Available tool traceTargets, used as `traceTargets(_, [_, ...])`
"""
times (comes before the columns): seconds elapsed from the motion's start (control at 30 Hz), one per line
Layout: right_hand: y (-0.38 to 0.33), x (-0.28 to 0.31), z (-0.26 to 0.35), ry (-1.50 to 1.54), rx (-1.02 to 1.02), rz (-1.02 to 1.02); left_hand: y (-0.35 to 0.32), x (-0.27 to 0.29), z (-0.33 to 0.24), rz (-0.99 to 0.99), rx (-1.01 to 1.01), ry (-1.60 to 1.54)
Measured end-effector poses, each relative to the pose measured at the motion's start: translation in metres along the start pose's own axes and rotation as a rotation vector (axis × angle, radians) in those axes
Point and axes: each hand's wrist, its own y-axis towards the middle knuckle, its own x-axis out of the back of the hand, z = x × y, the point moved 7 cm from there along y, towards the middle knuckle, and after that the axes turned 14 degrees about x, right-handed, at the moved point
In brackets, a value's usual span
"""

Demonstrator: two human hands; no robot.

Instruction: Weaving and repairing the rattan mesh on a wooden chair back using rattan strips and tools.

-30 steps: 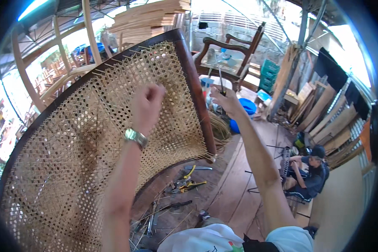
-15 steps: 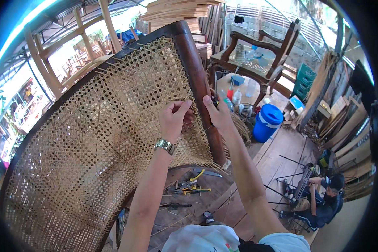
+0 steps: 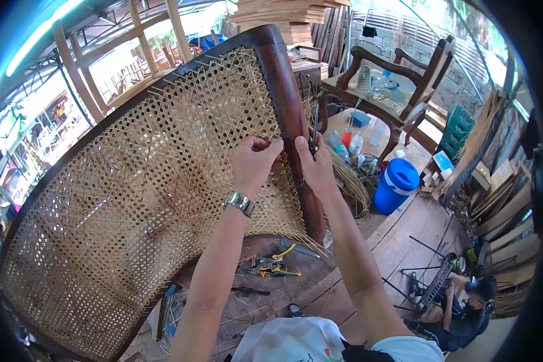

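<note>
A curved chair panel of woven cane (image 3: pixel 163 175) spreads across the left and middle, framed by dark wood. At its right end runs a reddish-brown wooden rail (image 3: pixel 291 99). My left hand (image 3: pixel 254 164), with a metal watch at the wrist, is closed in a pinch on a cane strand beside this rail; the fingertips are partly hidden. My right hand (image 3: pixel 317 169) wraps the rail's outer side, thumb on top. It also holds a thin pointed tool (image 3: pixel 315 123), like an awl or screwdriver, with the shaft pointing up and the dark handle partly covered.
Pliers with yellow handles (image 3: pixel 279 271) lie below the panel, near a blade (image 3: pixel 301 248). Coiled cane (image 3: pixel 351 187) is beyond the rail. A blue cooler jug (image 3: pixel 397 186) and a wooden armchair (image 3: pixel 386 90) stand to the right. A seated person (image 3: pixel 464 308) is at lower right.
The view has shifted slightly, so the background sits further right. My left hand has moved a little closer to the rail, still pinching; my right hand keeps its hold.
</note>
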Motion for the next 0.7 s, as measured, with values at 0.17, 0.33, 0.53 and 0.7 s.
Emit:
traceTargets(0.17, [-0.001, -0.001, 0.001, -0.036, -0.007, 0.019, 0.004, 0.0, 0.003, -0.117, -0.018, 0.132])
traceTargets(0.33, [0.002, 0.007, -0.018, -0.058, 0.084, -0.008, -0.008, -0.01, 0.005, -0.103, -0.027, 0.06])
traceTargets(0.53, [-0.002, 0.008, -0.007, 0.0, 0.085, -0.024, -0.041, -0.011, -0.004, -0.198, -0.477, 0.282])
traceTargets(0.7, [-0.002, 0.016, -0.014, -0.015, 0.089, -0.08, -0.046, -0.029, -0.006, -0.25, -0.711, 0.42])
